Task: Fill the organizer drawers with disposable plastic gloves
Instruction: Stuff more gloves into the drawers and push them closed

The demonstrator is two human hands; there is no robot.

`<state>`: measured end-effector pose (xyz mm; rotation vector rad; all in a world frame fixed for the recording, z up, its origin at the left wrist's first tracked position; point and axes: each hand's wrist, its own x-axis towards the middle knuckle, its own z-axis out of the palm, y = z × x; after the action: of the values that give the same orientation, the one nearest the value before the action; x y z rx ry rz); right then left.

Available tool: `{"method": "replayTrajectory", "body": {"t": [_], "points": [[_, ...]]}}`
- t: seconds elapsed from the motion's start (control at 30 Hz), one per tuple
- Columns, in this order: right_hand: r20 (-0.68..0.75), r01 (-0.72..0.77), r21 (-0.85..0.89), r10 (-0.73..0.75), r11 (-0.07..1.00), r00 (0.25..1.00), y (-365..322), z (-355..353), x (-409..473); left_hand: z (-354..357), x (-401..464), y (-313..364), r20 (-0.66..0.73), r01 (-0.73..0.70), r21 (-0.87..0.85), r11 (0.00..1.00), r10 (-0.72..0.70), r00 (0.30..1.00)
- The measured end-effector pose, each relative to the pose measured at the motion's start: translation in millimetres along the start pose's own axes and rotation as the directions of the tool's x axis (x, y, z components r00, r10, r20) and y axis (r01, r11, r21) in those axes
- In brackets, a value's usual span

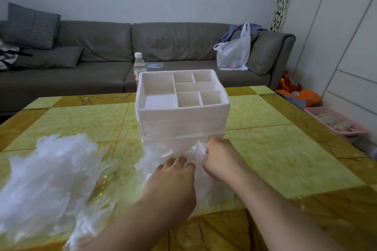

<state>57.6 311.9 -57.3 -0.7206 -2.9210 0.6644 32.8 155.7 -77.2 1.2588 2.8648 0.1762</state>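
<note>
The right hand (219, 159) is closed in a fist-like grip on a crumpled clear plastic glove (201, 149), pressed against the lower front of the white organizer (181, 112). The left hand (173, 181) lies palm down with fingers extended and close together, fingertips (179, 161) resting on a flattened mass of clear gloves (155, 159) at the organizer's base; it pinches nothing visibly. Whether a lower drawer stands open behind the plastic cannot be determined.

The organizer stands upright near the centre of the surface (265, 149), which has a green and amber tiled pattern. Its top tray is divided into one large compartment on the left and five smaller ones on the right.

A large loose pile of clear gloves (51, 179) lies on the surface to the left, well apart from the organizer.

Behind the organizer stands a water bottle (139, 65). Beyond it is a grey sofa (102, 57) carrying a white plastic bag (234, 53).
</note>
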Motion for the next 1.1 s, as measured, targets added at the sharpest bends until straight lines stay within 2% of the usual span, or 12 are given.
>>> {"method": "replayTrajectory", "body": {"t": [0.1, 0.27, 0.43, 0.5, 0.57, 0.63, 0.67, 0.7, 0.77, 0.87, 0.97, 1.1], "points": [[-0.041, -0.018, -0.019, 0.018, 1.000, 0.999, 0.3, 1.0, -1.7, 3.7, 4.5, 0.1, 0.079, 0.049, -0.004, 0.999, -0.049, 0.996], [-0.013, -0.016, -0.099, 0.015, 0.995, 1.000, 2.1, 1.6, -5.2, 6.9, 12.3, -7.5, 0.244, 0.093, -0.039, 0.995, -0.081, 0.966], [0.011, -0.005, -0.137, 0.006, 0.991, 1.000, -0.9, -5.0, -9.2, 6.1, 21.5, -15.7, 0.308, 0.133, -0.074, 0.988, -0.105, 0.946], [-0.037, -0.016, -0.150, 0.011, 0.989, 0.999, -5.5, -15.5, -16.2, 6.0, 23.6, -17.2, 0.300, 0.126, -0.070, 0.990, -0.100, 0.949], [-0.156, -0.049, -0.182, 0.021, 0.982, 0.988, -13.3, -29.9, -27.3, 6.3, 24.7, -17.7, 0.305, 0.121, -0.068, 0.990, -0.095, 0.948], [-0.265, 0.011, -0.181, -0.060, 0.983, 0.962, -26.4, -39.2, -41.0, 6.1, 25.6, -17.6, 0.318, 0.113, -0.059, 0.992, -0.088, 0.944], [-0.267, 0.065, -0.130, -0.099, 0.989, 0.959, -33.2, -38.7, -46.7, 6.3, 26.0, -17.2, 0.337, 0.099, -0.035, 0.994, -0.081, 0.938], [-0.231, 0.120, -0.066, -0.133, 0.991, 0.964, -40.0, -34.8, -51.7, 6.8, 27.1, -17.3, 0.359, 0.069, -0.008, 0.998, -0.061, 0.931], [-0.059, 0.129, -0.008, -0.129, 0.992, 0.990, -46.8, -17.0, -54.1, 8.4, 28.9, -19.9, 0.408, 0.028, 0.027, 0.999, -0.036, 0.912], [0.167, 0.072, -0.082, -0.058, 0.994, 0.984, -40.9, 5.5, -44.5, 14.7, 28.5, -25.2, 0.433, 0.008, 0.033, 0.999, -0.022, 0.901], [0.228, 0.084, -0.064, -0.068, 0.994, 0.971, -21.8, 22.4, -25.4, 16.6, 27.8, -24.9, 0.438, 0.016, 0.035, 0.999, -0.030, 0.898], [0.370, 0.015, -0.094, 0.021, 0.995, 0.929, -8.4, 37.1, -9.2, 10.0, 26.8, -20.5, 0.454, 0.065, -0.010, 0.998, -0.053, 0.889]]}}
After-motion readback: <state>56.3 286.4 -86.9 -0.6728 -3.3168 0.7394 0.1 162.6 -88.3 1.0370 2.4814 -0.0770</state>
